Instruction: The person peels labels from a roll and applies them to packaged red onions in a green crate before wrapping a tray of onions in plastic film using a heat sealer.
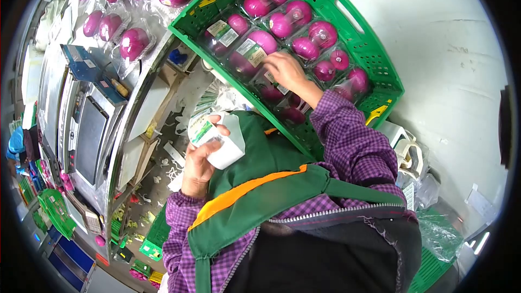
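My right hand (285, 70) reaches into a green plastic crate (369, 54) and presses its fingers on a wrapped tray of red onions (252, 49), right by the white label on the wrap. Several such onion packs fill the crate. My left hand (198, 163) is held near my chest, closed on a strip of white label backing with a green-printed label (209, 135) at its top. Both sleeves are purple check; a green apron with an orange stripe covers my front.
More wrapped onion packs (133, 40) lie on the curved metal counter at upper left. A weighing and labelling machine (87, 125) stands left. Paper scraps litter the floor (168, 168) below. Another green crate (57, 211) sits at lower left; a pale wall (450, 49) is on the right.
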`<state>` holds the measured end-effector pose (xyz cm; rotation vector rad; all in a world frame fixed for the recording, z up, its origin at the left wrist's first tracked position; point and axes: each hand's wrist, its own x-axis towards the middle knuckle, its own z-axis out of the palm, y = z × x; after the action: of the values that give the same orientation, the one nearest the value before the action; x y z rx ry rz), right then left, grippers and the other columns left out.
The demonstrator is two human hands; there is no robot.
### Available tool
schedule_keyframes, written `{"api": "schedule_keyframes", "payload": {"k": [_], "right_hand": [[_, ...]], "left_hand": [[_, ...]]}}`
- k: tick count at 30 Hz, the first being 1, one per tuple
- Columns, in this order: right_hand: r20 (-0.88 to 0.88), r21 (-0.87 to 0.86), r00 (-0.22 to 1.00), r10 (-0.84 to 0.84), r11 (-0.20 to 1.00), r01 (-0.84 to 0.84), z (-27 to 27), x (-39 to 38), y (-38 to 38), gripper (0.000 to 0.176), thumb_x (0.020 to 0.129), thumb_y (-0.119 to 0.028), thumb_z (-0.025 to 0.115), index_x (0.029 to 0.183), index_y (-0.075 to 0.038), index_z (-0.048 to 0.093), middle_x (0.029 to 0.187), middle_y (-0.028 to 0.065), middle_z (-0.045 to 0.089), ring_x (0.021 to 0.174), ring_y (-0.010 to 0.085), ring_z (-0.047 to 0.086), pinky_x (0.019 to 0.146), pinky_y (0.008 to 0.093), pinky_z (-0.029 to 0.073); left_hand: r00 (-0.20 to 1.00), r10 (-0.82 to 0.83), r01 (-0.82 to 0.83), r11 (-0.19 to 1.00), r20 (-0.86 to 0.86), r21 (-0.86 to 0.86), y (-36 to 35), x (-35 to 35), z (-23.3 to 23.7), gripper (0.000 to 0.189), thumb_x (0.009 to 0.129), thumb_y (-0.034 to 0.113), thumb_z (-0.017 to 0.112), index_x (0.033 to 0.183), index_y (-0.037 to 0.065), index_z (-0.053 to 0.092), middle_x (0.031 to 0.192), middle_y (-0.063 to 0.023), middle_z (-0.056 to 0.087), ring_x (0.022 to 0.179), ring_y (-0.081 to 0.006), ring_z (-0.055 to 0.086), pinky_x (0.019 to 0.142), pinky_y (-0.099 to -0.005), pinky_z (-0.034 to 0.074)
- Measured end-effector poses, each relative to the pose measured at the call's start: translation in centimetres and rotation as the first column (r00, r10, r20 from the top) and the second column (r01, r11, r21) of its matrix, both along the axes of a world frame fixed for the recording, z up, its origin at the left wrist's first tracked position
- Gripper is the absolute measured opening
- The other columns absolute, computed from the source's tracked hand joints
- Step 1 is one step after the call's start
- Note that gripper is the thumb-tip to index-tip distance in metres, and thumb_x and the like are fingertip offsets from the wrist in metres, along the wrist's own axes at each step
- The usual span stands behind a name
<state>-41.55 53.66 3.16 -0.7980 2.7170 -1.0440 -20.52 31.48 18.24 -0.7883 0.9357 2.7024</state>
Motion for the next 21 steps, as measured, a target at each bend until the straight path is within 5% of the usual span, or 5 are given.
{"api": "schedule_keyframes", "payload": {"k": [2,4,13,15,21], "right_hand": [[-0.057,0.083,0.92,0.388,0.92,-0.383,-1.0,-0.1,-0.9,0.018,0.079,-0.013,0.065,0.095,-0.005,0.065,0.096,0.0115,0.062,0.091,0.0307,0.059,0.08,0.0407,0.047],[-0.098,0.011,0.919,0.382,0.924,-0.383,-0.9,1.0,-1.2,0.015,0.075,-0.011,0.065,0.09,-0.005,0.064,0.088,0.0096,0.057,0.088,0.0289,0.055,0.077,0.0399,0.046],[-0.138,0.202,0.889,0.437,0.891,-0.406,-1.2,2.4,-0.3,0.015,0.078,-0.022,0.064,0.082,-0.008,0.06,0.086,0.0073,0.056,0.091,0.0259,0.052,0.082,0.0375,0.04],[0.079,0.299,0.913,0.399,0.865,-0.404,-1.0,3.0,-0.2,0.017,0.08,-0.024,0.064,0.084,-0.008,0.06,0.084,0.0086,0.058,0.091,0.0265,0.054,0.082,0.0368,0.04],[0.163,0.483,0.94,0.298,0.807,-0.34,-2.4,2.5,-1.5,0.017,0.082,-0.021,0.061,0.086,-0.005,0.065,0.092,0.0138,0.064,0.096,0.0303,0.057,0.086,0.04,0.043]], "left_hand": [[1.0,-0.009,0.009,0.999,0.001,-0.051,-0.1,-1.3,0.3,0.051,0.07,-0.009,0.052,0.12,0.001,0.053,0.1,-0.0093,0.063,0.09,-0.0211,0.062,0.079,-0.0321,0.053],[0.999,-0.027,0.025,0.992,-0.017,-0.127,0.0,-2.2,0.3,0.049,0.07,-0.009,0.052,0.117,0.001,0.055,0.098,-0.0087,0.064,0.09,-0.0202,0.062,0.079,-0.0314,0.052],[0.986,-0.168,0.169,0.976,0.022,-0.138,1.2,-3.8,-0.5,0.043,0.071,-0.008,0.054,0.112,0.001,0.059,0.095,-0.0077,0.067,0.088,-0.0177,0.062,0.08,-0.0302,0.052],[0.988,-0.153,0.154,0.977,0.022,-0.144,0.8,-3.7,-0.8,0.042,0.071,-0.007,0.054,0.113,0.001,0.058,0.096,-0.0079,0.067,0.088,-0.0177,0.062,0.08,-0.0303,0.052],[0.992,-0.117,0.121,0.986,0.036,-0.118,0.2,-3.6,-0.9,0.036,0.077,-0.001,0.053,0.113,0.001,0.058,0.095,-0.0085,0.066,0.087,-0.0179,0.063,0.08,-0.0302,0.052]]}}
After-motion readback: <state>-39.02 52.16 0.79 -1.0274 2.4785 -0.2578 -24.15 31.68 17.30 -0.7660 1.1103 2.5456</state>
